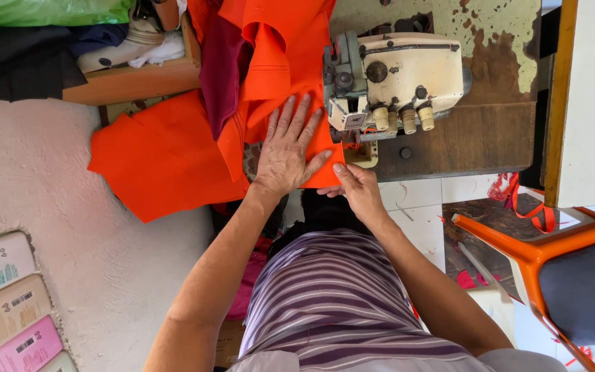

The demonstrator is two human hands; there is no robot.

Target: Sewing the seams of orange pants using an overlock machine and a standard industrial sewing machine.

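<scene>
Orange fabric [173, 155] lies directly in front of the cream sewing machine [397, 79], draping away to its left. Left hand [287, 148] rests flat on the fabric, fingers spread, beside the machine. Right hand [356, 186] pinches the fabric's near edge, just below the machine. Orange chair [552, 262] stands to the machine's right.

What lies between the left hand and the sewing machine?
In the head view, only orange fabric spans between the left hand and the sewing machine.
</scene>
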